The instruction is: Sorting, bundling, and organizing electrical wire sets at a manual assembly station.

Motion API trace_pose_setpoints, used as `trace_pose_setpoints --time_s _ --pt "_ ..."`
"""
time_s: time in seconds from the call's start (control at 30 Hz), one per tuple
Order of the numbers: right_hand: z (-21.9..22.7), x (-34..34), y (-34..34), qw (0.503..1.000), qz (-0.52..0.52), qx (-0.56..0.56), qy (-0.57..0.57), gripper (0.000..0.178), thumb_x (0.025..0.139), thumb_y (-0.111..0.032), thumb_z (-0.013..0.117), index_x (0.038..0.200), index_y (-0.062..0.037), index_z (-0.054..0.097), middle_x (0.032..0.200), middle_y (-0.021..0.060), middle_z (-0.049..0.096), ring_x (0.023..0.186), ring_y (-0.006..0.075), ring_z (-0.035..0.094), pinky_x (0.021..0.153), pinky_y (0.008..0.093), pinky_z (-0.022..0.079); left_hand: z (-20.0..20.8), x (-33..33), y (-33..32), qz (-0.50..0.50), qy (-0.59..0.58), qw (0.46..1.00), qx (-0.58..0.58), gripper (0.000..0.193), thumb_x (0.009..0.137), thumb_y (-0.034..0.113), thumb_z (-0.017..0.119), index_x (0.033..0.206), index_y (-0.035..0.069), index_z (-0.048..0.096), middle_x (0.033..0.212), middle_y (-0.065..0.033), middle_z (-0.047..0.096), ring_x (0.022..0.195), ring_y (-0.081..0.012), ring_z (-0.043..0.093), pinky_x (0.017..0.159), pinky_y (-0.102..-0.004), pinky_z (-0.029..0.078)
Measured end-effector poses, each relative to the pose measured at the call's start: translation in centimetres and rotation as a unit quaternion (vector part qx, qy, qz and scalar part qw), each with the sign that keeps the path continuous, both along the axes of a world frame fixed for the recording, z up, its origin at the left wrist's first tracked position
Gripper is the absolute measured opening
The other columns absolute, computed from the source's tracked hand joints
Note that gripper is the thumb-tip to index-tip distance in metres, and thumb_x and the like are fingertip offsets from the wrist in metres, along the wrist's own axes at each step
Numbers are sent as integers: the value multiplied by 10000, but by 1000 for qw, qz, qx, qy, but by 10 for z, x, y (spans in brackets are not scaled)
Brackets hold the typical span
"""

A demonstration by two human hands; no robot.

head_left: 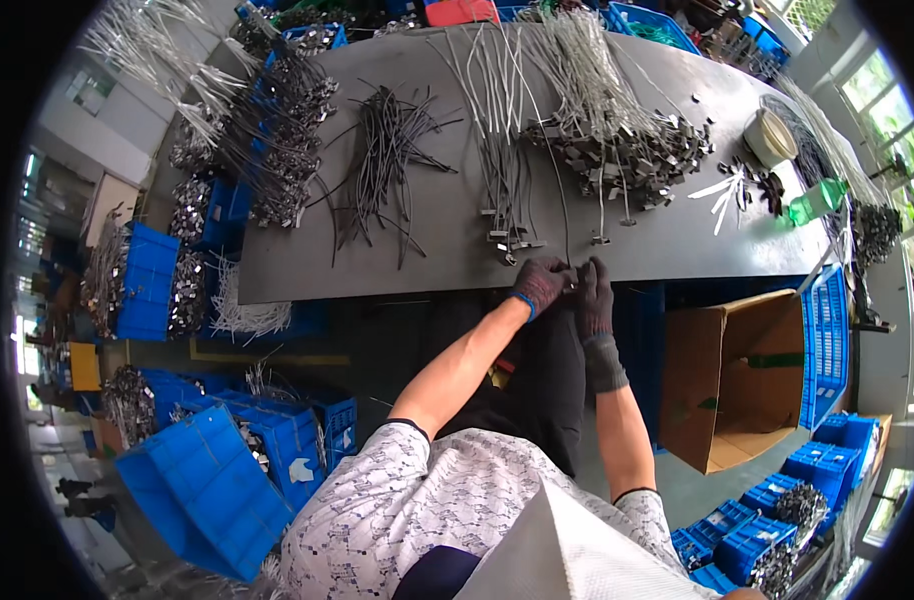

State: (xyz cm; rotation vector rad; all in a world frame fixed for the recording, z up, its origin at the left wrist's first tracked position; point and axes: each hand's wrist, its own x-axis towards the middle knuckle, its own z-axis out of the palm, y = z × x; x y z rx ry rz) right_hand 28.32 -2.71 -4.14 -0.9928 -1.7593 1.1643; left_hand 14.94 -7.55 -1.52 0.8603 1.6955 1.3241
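My left hand [542, 286], in a dark knitted glove with a blue cuff, is closed in a pinch at the table's near edge. Right beside it my right hand [596, 305], in a dark glove with a grey cuff, is closed too. Between the fingertips is the near end of a thin cable [561, 190], which runs back across the table, dark near me and pale farther off. The small part at its end is mostly hidden by my fingers. Left of it lies a row of similar cables [504, 185] with metal connector ends, and a pile of dark sleeves [390, 160].
A heap of cables with metal connectors [637, 155] covers the far middle of the grey table [307, 262]. At right are a round tub [770, 138], white strips [727, 190] and a green bottle [819, 202]. Below stands a cardboard box [692, 385]; blue crates [202, 490] stand left.
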Motion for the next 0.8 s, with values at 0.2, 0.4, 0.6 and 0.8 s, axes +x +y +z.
trace_pose_setpoints --time_s 0.2,0.4,0.6,0.8 --pt "74 -76 15 992 -34 -6 -118 534 985 -335 588 1371 19 485 1137 280 640 817 350 680 780 416 548 40 -99 -41 131 135 982 2 246 890 244 645 799 18 681 726 -156 686 694 -243 696 613 -401 511" --pt "46 -64 89 888 -243 219 -324 493 885 -372 686 1285 -96 605 1078 213 685 1061 364 644 844 476 529 18 -207 -116 195 370 818 -394 447 848 484 627 970 73 755 996 -210 723 926 -420 701 785 -512 559" --pt "-2 -30 97 931 -75 39 -355 393 925 -411 603 951 -31 701 888 242 702 879 428 672 782 501 525 -75 -241 -101 196 368 819 -395 431 808 461 664 969 72 756 1053 -221 714 981 -410 696 823 -520 560" --pt "-89 140 -47 935 36 68 -346 336 957 -126 536 1267 -4 581 1166 179 668 1070 313 643 940 405 509 -129 -279 -141 98 181 963 -172 197 866 281 648 962 128 725 912 -127 726 835 -263 713 695 -438 535"
